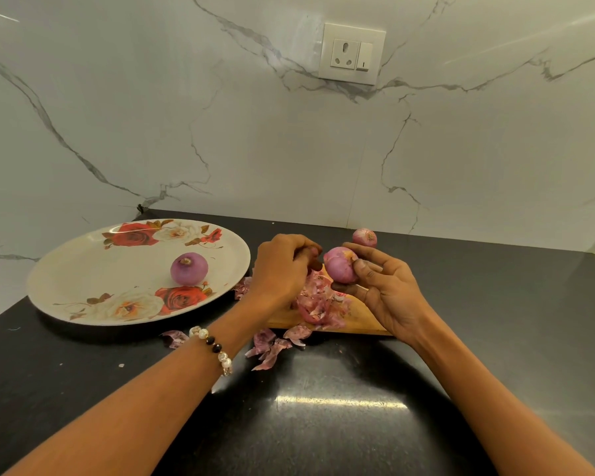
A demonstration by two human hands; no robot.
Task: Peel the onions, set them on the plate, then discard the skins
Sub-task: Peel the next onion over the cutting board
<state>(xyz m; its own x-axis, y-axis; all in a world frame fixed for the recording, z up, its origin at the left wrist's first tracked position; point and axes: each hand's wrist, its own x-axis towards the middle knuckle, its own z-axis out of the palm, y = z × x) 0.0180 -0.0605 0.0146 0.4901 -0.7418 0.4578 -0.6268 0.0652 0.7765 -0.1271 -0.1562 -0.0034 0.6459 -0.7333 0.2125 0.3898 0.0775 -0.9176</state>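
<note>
My right hand (382,290) holds a partly peeled red onion (339,269) above the wooden cutting board (361,319), with its fingers curled round the onion's right side. My left hand (282,266) has curled fingers and pinches the skin at the onion's left side. A peeled onion (189,268) lies on the floral plate (83,269) to the left. An unpeeled onion (364,238) sits on the counter behind my right hand. A pile of pink skins (315,305) covers the board, partly hidden by my hands.
Loose skins (272,347) lie scattered on the black counter (323,424) in front of the board and beside the plate. A marble wall with a power socket (352,53) rises right behind the counter. A beaded bracelet (215,348) sits on my left wrist.
</note>
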